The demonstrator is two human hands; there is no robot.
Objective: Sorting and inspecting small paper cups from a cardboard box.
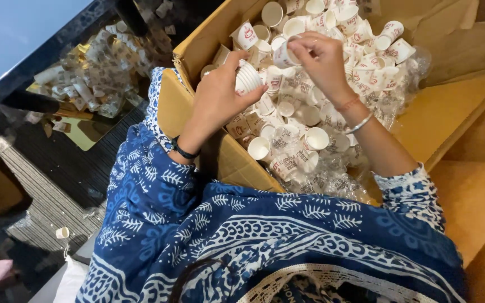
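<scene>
Two hands gather small paper cups over an open cardboard box.

The left hand point(217, 98) wraps around a nested stack of white cups point(248, 78), fingers curled shut on it and its open mouths tilted toward the other hand, seemingly so a further cup can slide in. The right hand point(321, 56) pinches a single printed cup point(283, 55) between thumb and fingertips, held just beside the stack and above the loose cups. The cardboard box point(220, 163) is heaped with loose cups point(310, 140) and crumpled clear plastic sleeves point(338, 179). A dark band sits on the left wrist and a bangle point(360, 123) on the right. A lone cup point(62, 232) lies on the floor, well apart.
</scene>
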